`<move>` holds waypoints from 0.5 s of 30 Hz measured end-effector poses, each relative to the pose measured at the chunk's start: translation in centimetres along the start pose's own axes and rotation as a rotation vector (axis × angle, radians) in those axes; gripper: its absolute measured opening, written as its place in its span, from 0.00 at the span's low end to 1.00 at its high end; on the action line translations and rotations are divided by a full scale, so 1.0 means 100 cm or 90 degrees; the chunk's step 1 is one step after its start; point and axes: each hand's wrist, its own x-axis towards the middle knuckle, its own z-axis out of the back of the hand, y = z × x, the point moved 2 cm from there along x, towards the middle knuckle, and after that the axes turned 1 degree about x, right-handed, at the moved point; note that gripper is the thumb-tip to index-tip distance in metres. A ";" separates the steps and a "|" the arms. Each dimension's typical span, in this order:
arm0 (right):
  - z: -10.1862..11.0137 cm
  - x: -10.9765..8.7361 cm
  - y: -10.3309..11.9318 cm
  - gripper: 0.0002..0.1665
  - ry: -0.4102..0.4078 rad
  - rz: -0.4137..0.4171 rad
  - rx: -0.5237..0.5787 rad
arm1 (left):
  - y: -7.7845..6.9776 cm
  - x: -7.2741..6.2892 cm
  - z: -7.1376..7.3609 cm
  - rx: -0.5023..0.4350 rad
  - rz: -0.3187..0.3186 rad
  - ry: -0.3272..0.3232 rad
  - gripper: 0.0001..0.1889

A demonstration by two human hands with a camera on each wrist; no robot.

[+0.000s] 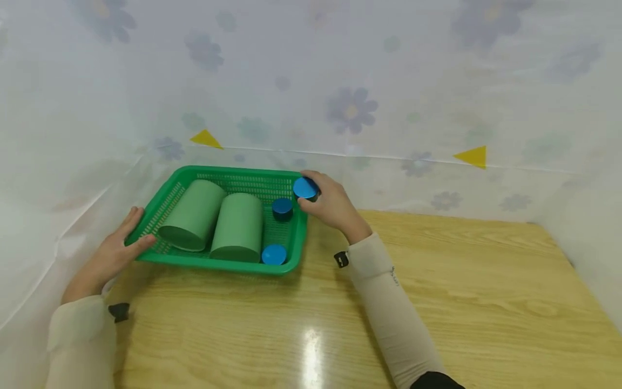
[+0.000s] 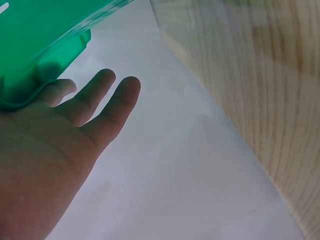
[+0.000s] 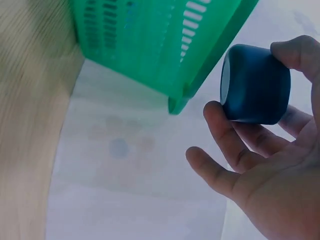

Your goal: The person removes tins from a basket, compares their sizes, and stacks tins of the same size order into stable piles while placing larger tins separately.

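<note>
The right hand [image 1: 332,206] pinches a small blue cylinder [image 1: 305,187] between thumb and fingers at the two o'clock corner of the green basket [image 1: 194,263]; in the right wrist view the piece stands apart from the basket wall. The left hand [image 1: 114,249] holds the basket at its eight to nine o'clock end, thumb over the rim, its other fingers fairly straight outside. Whether the cylinder is on its way in or out, I cannot tell.

To manage this well, I would have the right grip stay on the cylinder's sides and lift it fully clear of the rim before going sideways, since the corner could catch it. The left grip should steady the basket without tipping it: the big rounds inside lie on their sides and would probably roll at a tilt. Setting the small piece down flat, rather than dropping it, seems safest.

By count: one basket, on the tabletop [image 1: 466,275]; two large green cylinders inside, one toward nine o'clock [image 1: 194,213] and one near the middle [image 1: 238,224]; three small blue cylinders, one in the right grip and two in the basket, at three o'clock [image 1: 282,209] and four o'clock [image 1: 274,255]. Two yellow triangles [image 1: 206,139] [image 1: 473,156] show on the flowered sheet [image 1: 272,59] beyond, toward eleven and one o'clock.
</note>
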 end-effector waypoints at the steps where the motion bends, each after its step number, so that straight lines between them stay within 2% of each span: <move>1: 0.001 -0.001 -0.002 0.42 -0.001 -0.007 0.009 | 0.000 -0.001 0.000 0.001 -0.004 -0.002 0.41; 9: 0.008 -0.007 -0.018 0.46 -0.047 -0.057 0.080 | 0.002 -0.003 0.000 -0.009 0.017 0.011 0.41; 15: 0.018 -0.010 -0.038 0.43 -0.091 -0.074 0.106 | 0.000 -0.002 0.000 -0.016 0.004 0.004 0.41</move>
